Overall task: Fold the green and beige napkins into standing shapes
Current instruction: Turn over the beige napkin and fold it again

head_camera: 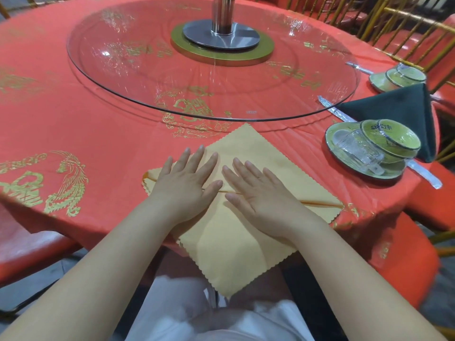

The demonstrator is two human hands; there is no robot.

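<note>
We press our left hand [183,183] and right hand [262,191] flat, fingers spread, on the beige napkin [236,242]; right of them, a plate [384,174] holds a bowl [391,141] and glass [357,150].

Beige napkin [236,232], dark green napkin [403,112], red tablecloth [98,134] with gold phoenix motifs.

Beige napkin [236,232] matt cloth, pinked edges; turntable [307,70] glossy glass; green napkin [403,112] matt cloth.
</note>
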